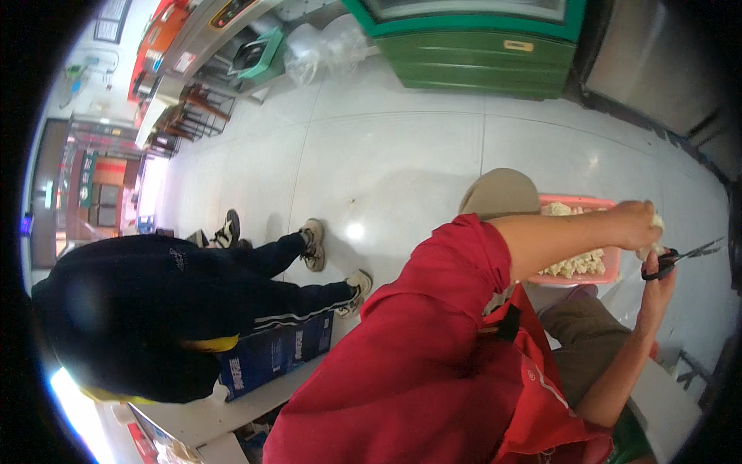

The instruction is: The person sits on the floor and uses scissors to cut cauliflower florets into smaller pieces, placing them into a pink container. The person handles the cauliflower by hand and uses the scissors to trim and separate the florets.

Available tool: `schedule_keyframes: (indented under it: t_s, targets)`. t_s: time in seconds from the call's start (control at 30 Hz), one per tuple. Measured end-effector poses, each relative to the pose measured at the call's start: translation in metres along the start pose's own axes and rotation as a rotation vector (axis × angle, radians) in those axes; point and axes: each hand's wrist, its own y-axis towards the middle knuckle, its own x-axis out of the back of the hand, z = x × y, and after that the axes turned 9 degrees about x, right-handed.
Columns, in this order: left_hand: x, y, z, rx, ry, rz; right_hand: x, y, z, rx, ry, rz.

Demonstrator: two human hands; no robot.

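My left hand (pixel 635 223) is closed around a pale vegetable piece (pixel 658 221), which looks like cauliflower. Just below it in the picture, my right hand (pixel 659 284) holds black-handled scissors (pixel 666 264), their metal blades pointing right and slightly apart. Both hands are near the right side of the view, past the rim of a pink plastic basket (pixel 612 264). Pale cauliflower-like florets (pixel 574 265) lie in the basket, partly hidden under my left forearm. Whether the blades touch the held piece cannot be made out.
A person in dark clothes (pixel 145 307) stands at the left, beside a blue box (pixel 278 354) on a pale surface (pixel 261 385). A green glass-topped cabinet (pixel 475 64) stands on the tiled floor at the top. Stools (pixel 197 110), a green bin (pixel 264 58) and plastic bags (pixel 324 52) are at upper left.
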Motion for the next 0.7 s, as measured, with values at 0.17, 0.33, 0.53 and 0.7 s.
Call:
schedule_keyframes:
  t_s: [0.17, 0.33, 0.53, 0.7]
  targets:
    - [0.063, -0.021, -0.056, 0.272, -0.284, 0.355, -0.004, 0.006, -0.005, 0.114, 0.122, -0.089]
    - [0.045, -0.002, -0.025, 0.126, -0.520, 0.306, -0.013, 0.014, 0.009, 0.169, -0.223, -0.153]
    - [0.066, -0.022, -0.028, 0.082, -0.401, 0.227, -0.034, 0.022, 0.059, 0.234, 0.046, -0.287]
    - [0.057, -0.025, -0.042, 0.175, -0.437, 0.165, -0.026, 0.007, 0.057, 0.164, -0.175, -0.159]
